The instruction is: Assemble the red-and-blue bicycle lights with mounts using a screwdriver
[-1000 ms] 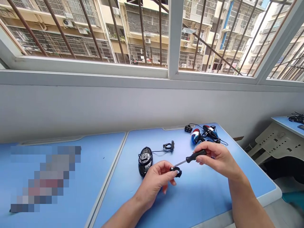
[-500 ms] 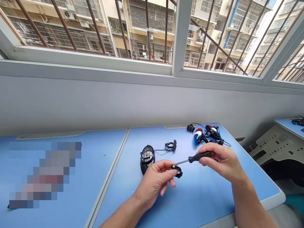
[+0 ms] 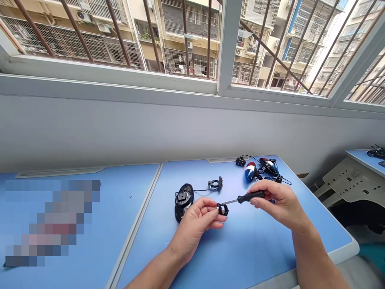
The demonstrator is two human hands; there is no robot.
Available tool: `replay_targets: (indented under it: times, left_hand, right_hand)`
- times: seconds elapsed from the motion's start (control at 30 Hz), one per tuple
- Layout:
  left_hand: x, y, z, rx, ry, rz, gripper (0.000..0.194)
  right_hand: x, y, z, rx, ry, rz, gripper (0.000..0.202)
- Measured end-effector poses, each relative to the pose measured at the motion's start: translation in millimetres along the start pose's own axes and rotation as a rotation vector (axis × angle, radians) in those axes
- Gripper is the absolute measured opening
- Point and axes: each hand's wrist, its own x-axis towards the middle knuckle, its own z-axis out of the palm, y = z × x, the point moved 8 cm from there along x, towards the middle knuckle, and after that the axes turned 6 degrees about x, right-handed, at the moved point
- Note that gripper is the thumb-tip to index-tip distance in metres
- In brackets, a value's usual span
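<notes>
Between the thumb and fingers of my left hand [image 3: 200,218] is a small black ring-shaped clamp [image 3: 224,210], held above the blue table. My right hand [image 3: 278,202] grips a screwdriver [image 3: 251,196] by its black handle. Its metal shaft slants down to the left, and the tip meets the upper left part of the clamp; whether it sits in a screw is too small to tell. Just behind my left hand lies a black oval device [image 3: 183,200] with a ribbed face. A thin cable joins it to a small black bracket [image 3: 215,183] with an open ring.
Red, white and blue bicycle-light-like units [image 3: 250,172] with black cables lie at the table's back right, near a small black box [image 3: 240,161]. A blurred-out object [image 3: 54,224] rests on the left table. Behind runs a wall beneath barred windows.
The clamp has turned and shifted slightly up in my left fingers, which are now curled closer under it. The screwdriver has moved a little left with my right hand.
</notes>
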Motion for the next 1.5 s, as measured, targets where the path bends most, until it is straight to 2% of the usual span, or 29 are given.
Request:
replay_targets:
  times: [0.27,0.5,0.83,1.07,1.33,1.5]
  left_hand:
    - [2.6,-0.6,0.1,0.037,-0.014,0.021,0.024]
    - [3.2,-6.0,-0.3,-0.041,-0.052,-0.021,0.028]
    - [0.4,3.7,1.2,-0.061,0.002,0.036,0.029]
    - [-0.1,7.2,0.6,-0.051,-0.006,0.071,0.024]
    - [-0.1,3.6,1.0,-0.124,-0.021,-0.001,0.026]
    - [0.3,0.7,3.2,-0.212,-0.056,-0.047,0.026]
  right_hand:
    - [0.0,-1.6,2.2,0.018,-0.008,-0.016,0.007]
    - [-0.9,-4.5,2.0,0.047,-0.007,-0.023,0.007]
    - [-1.5,-6.9,3.8,0.061,-0.007,-0.047,0.007]
    - [-1.6,-6.9,3.6,0.064,0.002,-0.052,0.008]
    - [-4.4,-11.8,-9.5,0.054,0.088,-0.101,0.012]
    - [-6.1,-16.9,-9.7,0.059,0.084,-0.153,0.011]
